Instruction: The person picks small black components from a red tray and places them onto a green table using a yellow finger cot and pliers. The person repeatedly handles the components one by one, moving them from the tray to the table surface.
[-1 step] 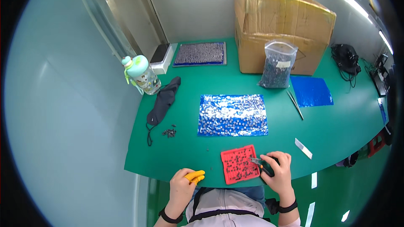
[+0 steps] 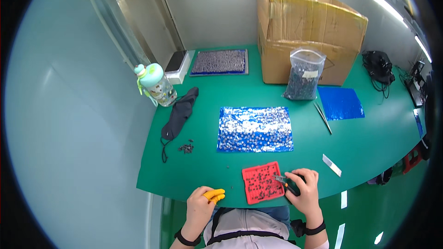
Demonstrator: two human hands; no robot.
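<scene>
My right hand (image 2: 304,191) grips a small pair of pliers (image 2: 287,185) with black and orange handles. Their metal jaws reach over the right side of a red tray (image 2: 245,187), which holds many small dark pieces (image 2: 263,180). Left of the tray, at the table's front edge, is my left hand (image 2: 201,203). Yellow finger covers (image 2: 215,195) sit on some of its fingers, which are curled and pressed together; whatever they may hold is too small to make out. Beyond the tray lies a blue sheet (image 2: 255,129) covered with small shiny pieces.
A small dark pile (image 2: 186,148) and a dark mask (image 2: 180,114) lie left, near a bottle (image 2: 159,87). Tweezers (image 2: 323,118), a blade-like strip (image 2: 332,165) and a plain blue sheet (image 2: 341,103) lie right. Behind stand a filled bag (image 2: 302,80), a carton (image 2: 314,23) and a panel (image 2: 219,62).
</scene>
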